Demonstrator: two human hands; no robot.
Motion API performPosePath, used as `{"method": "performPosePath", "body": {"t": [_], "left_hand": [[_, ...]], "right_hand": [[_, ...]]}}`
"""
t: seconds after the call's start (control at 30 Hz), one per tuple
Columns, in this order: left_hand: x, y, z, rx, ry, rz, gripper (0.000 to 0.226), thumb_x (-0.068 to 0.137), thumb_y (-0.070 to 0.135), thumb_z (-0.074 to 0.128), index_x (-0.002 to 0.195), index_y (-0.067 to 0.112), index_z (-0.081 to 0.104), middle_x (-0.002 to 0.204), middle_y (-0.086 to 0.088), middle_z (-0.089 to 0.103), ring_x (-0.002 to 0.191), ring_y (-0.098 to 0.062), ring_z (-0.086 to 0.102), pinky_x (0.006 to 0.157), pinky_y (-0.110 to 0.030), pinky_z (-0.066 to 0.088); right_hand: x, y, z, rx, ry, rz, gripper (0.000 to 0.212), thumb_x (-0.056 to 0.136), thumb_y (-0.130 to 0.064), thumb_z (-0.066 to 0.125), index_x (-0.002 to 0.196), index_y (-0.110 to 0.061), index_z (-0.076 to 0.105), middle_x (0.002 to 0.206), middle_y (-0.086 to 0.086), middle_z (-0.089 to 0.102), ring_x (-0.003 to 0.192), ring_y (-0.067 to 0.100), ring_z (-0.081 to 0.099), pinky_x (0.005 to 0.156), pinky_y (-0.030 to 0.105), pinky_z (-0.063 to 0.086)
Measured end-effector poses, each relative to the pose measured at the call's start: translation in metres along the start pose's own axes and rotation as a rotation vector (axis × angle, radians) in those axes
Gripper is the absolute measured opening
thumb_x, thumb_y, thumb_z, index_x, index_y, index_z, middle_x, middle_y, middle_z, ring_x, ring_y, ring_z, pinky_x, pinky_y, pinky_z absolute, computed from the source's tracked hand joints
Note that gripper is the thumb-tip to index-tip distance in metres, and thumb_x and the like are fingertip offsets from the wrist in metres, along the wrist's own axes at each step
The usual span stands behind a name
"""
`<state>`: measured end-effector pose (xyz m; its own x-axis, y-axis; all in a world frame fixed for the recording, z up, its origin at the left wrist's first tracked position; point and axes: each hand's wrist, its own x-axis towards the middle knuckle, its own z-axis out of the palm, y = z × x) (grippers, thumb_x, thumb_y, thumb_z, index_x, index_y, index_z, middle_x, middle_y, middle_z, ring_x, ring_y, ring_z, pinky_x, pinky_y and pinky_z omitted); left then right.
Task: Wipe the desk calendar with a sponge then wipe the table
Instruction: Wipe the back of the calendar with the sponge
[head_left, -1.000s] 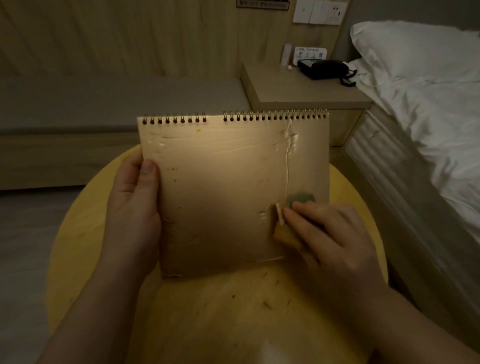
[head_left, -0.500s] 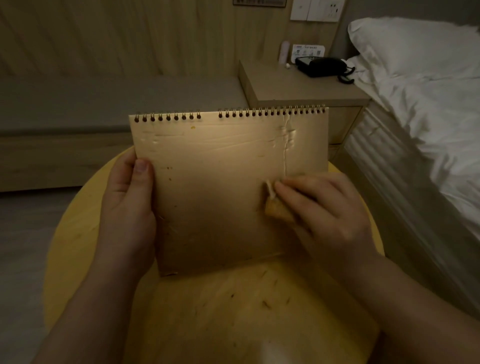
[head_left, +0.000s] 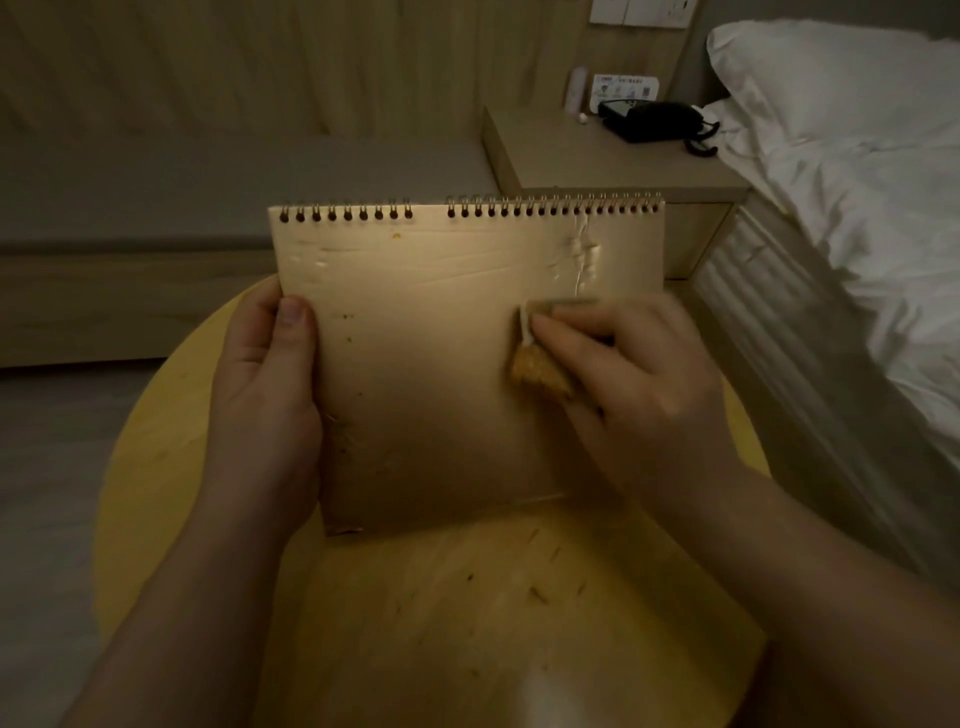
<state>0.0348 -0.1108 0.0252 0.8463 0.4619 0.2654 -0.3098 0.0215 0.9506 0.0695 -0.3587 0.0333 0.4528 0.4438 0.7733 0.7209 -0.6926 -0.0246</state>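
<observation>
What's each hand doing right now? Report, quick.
Left hand: closed on the desk calendar, gripping its left edge.
Right hand: closed on the sponge, pressing it against the calendar.

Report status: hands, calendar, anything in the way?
Left hand grips desk calendar upright on table. Right hand presses sponge to its face. Nothing in the way.
</observation>
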Motion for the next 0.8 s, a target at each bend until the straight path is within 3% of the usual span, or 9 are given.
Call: {"method": "performPosePath", "body": {"t": [0.17,0.37,0.5,0.67,0.8], "left_hand": [[0.000,0.001,0.003,-0.008,0.021,-0.018,0.037,0.110,0.031,0.044,0.102,0.053,0.072,0.103,0.020,0.076,0.093,0.003,0.067,0.075,-0.017,0.055],[-0.001,0.004,0.003,0.006,0.013,-0.031,0.042,0.111,0.028,0.043,0.100,0.055,0.072,0.101,0.023,0.076,0.091,0.006,0.068,0.072,-0.014,0.054],[-0.001,0.003,0.001,0.004,-0.002,-0.027,0.038,0.111,0.029,0.043,0.103,0.054,0.072,0.104,0.021,0.076,0.093,0.005,0.068,0.073,-0.015,0.054],[0.001,0.000,-0.002,-0.006,-0.018,-0.017,0.033,0.108,0.035,0.045,0.108,0.056,0.071,0.113,0.016,0.075,0.102,-0.002,0.069,0.079,-0.020,0.056],[0.002,-0.002,-0.002,0.006,0.000,-0.006,0.031,0.108,0.036,0.046,0.109,0.055,0.070,0.112,0.016,0.075,0.102,-0.001,0.068,0.079,-0.018,0.054]], "right_hand": [[-0.064,-0.023,0.001,0.063,-0.125,-0.017,0.027,0.096,-0.009,0.080,0.120,0.003,0.078,0.107,0.020,0.077,0.088,0.036,0.070,0.077,0.042,0.055],[-0.094,-0.026,0.001,0.097,-0.161,-0.128,0.021,0.099,-0.009,0.077,0.117,0.002,0.079,0.110,0.017,0.077,0.086,0.032,0.067,0.081,0.038,0.055],[-0.064,-0.013,0.000,0.088,-0.126,-0.140,0.024,0.099,-0.006,0.076,0.120,0.005,0.077,0.111,0.021,0.077,0.092,0.034,0.069,0.087,0.038,0.054],[0.010,-0.004,0.004,0.047,-0.010,-0.143,0.025,0.099,-0.006,0.076,0.121,0.007,0.076,0.108,0.023,0.077,0.090,0.039,0.072,0.082,0.042,0.056],[0.065,-0.002,0.007,0.010,0.084,-0.084,0.023,0.102,-0.010,0.072,0.117,0.006,0.078,0.102,0.024,0.076,0.089,0.043,0.070,0.078,0.041,0.047]]}}
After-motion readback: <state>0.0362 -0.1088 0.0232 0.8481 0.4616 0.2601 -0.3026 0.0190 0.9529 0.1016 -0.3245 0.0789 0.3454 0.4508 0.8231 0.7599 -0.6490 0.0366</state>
